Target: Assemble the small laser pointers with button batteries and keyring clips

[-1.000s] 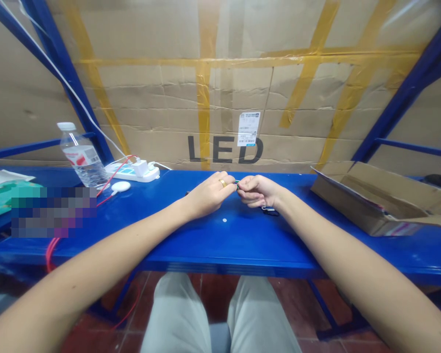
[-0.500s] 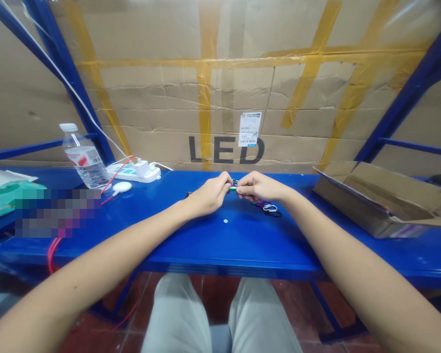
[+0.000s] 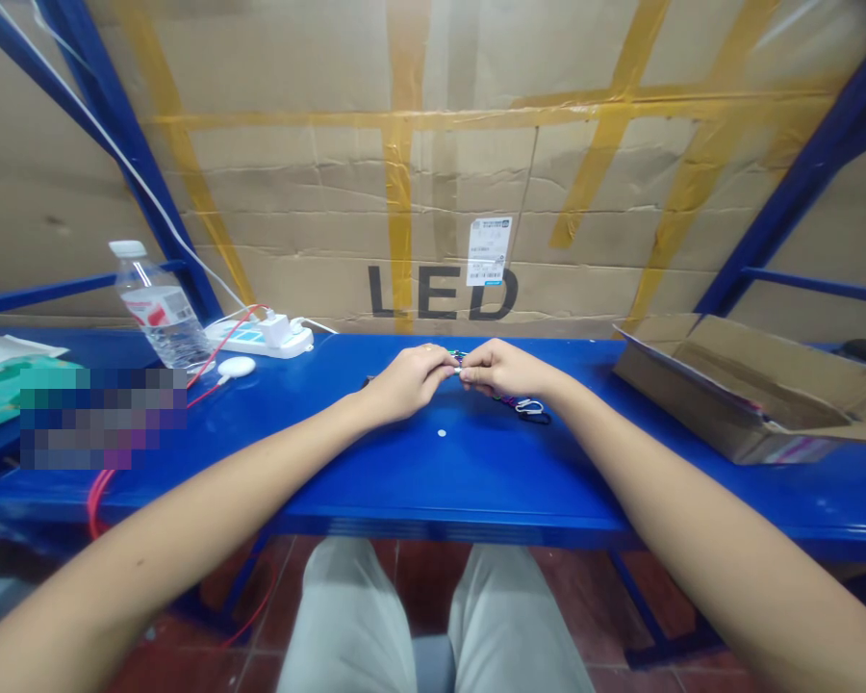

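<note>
A small multicoloured part [image 3: 457, 362], too small to identify, was located at bench centre, near the far edge; the left hand [image 3: 408, 382] and right hand [image 3: 505, 371] met there, fingers curled almost closed and pinching it between them; a metal carabiner [image 3: 529, 407] and dark cord loops [image 3: 538, 418] lay just right of the right hand; the blue bench [image 3: 419, 481] offered open room toward its near edge; a cardboard box [image 3: 722, 385] stood well right; a power strip [image 3: 260, 339], white round puck [image 3: 236, 367] and water bottle [image 3: 160, 308] stood left.
</note>
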The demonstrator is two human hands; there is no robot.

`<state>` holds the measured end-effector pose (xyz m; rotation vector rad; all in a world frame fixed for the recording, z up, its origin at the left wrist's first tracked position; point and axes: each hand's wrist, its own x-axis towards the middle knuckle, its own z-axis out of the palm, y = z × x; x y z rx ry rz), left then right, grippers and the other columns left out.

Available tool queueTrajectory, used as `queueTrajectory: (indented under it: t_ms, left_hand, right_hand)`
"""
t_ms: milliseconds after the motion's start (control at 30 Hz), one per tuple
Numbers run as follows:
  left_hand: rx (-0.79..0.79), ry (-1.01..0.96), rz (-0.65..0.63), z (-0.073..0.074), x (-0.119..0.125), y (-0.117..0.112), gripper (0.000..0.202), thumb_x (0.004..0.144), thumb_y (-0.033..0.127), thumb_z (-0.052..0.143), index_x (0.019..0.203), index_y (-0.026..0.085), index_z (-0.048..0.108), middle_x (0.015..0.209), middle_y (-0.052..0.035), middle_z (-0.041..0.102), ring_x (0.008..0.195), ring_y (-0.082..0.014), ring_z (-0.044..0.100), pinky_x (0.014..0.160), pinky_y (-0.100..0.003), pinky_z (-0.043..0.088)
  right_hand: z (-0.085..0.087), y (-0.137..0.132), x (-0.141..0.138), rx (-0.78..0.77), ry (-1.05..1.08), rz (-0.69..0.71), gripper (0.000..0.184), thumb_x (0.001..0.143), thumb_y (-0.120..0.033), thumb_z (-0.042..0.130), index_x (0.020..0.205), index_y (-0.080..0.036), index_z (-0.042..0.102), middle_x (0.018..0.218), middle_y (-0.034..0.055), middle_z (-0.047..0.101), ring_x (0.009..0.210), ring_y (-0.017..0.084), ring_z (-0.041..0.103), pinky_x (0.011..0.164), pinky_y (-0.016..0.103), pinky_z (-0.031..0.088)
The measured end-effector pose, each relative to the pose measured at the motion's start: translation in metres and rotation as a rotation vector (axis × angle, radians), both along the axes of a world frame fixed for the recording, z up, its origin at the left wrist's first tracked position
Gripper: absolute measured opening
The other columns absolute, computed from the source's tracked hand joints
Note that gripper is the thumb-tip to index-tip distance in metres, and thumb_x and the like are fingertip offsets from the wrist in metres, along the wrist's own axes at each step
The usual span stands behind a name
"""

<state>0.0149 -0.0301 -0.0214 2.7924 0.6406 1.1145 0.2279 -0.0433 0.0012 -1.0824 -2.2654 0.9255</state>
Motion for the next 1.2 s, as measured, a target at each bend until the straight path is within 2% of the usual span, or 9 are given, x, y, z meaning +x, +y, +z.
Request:
queueTrajectory:
  t_ms: [133,267,500,600,733,867,967,1200]
  left_hand:
    - [0.074,-0.028,-0.018,0.0,0.0,0.0,0.01,0.096,0.019,0.051,0.09,0.017,0.059,0.091,-0.0078,0.068,0.087,-0.0185,0.062,0.079,-0.034,0.051]
    - [0.125,-0.017,-0.059,0.003,0.0,-0.003,0.014,0.097,0.019,0.047,0.085,0.018,0.053,0.087,-0.0082,0.063,0.086,-0.0189,0.057,0.079,-0.034,0.05]
    - [0.171,-0.013,-0.078,0.006,-0.001,-0.006,0.019,0.098,0.019,0.044,0.082,0.019,0.055,0.088,-0.008,0.067,0.085,-0.018,0.061,0.08,-0.033,0.05]
    - [0.101,-0.059,-0.063,0.007,-0.001,-0.007,0.015,0.096,0.02,0.049,0.084,0.019,0.058,0.093,-0.0064,0.07,0.087,-0.016,0.065,0.079,-0.03,0.05]
    - [-0.04,-0.107,0.003,0.008,0.001,-0.01,0.007,0.092,0.022,0.056,0.087,0.018,0.058,0.088,-0.0042,0.068,0.08,-0.0154,0.063,0.075,-0.028,0.048]
    - [-0.183,-0.087,0.061,0.008,0.002,-0.012,0.009,0.095,0.023,0.047,0.093,0.019,0.055,0.084,-0.0026,0.067,0.076,-0.0158,0.062,0.071,-0.029,0.046]
    - [-0.218,-0.057,0.066,0.008,0.002,-0.01,0.009,0.095,0.022,0.046,0.092,0.019,0.054,0.084,-0.002,0.067,0.078,-0.0166,0.062,0.072,-0.03,0.046]
    - [-0.158,-0.064,0.037,0.008,0.002,-0.009,0.01,0.094,0.023,0.05,0.087,0.019,0.056,0.086,-0.0039,0.068,0.079,-0.0167,0.062,0.073,-0.03,0.047]
  right_hand:
    - [0.001,-0.001,0.0,-0.096,0.103,0.001,0.034,0.081,-0.045,0.066,0.068,-0.014,0.061,0.047,-0.0028,0.05,0.041,0.008,0.04,0.042,0.023,0.031]
    - [0.001,-0.001,0.001,-0.176,0.182,0.024,0.035,0.079,-0.046,0.07,0.069,-0.013,0.063,0.046,-0.0031,0.05,0.039,0.007,0.039,0.039,0.022,0.029]
    - [-0.002,0.001,0.004,-0.365,0.31,0.134,0.032,0.08,-0.042,0.07,0.07,-0.013,0.062,0.04,-0.006,0.041,0.035,0.006,0.028,0.036,0.021,0.021]
    - [0.003,-0.001,0.002,-0.287,0.269,0.097,0.033,0.081,-0.044,0.069,0.07,-0.014,0.062,0.043,-0.0048,0.045,0.037,0.007,0.032,0.038,0.022,0.025]
    - [0.009,-0.005,0.0,-0.049,0.106,-0.006,0.036,0.081,-0.046,0.066,0.066,-0.015,0.058,0.048,-0.0035,0.048,0.043,0.008,0.039,0.045,0.023,0.03]
    - [0.007,-0.004,-0.002,0.164,-0.025,-0.044,0.035,0.085,-0.043,0.058,0.062,-0.016,0.057,0.052,-0.0014,0.052,0.05,0.01,0.043,0.052,0.025,0.032]
    - [0.004,-0.003,-0.002,0.21,-0.089,-0.052,0.034,0.086,-0.039,0.055,0.063,-0.015,0.058,0.054,-0.0006,0.054,0.052,0.011,0.045,0.054,0.025,0.032]
    - [0.002,0.0,-0.001,0.198,-0.088,-0.052,0.034,0.087,-0.04,0.055,0.065,-0.015,0.06,0.054,0.0,0.055,0.051,0.011,0.046,0.052,0.025,0.032]
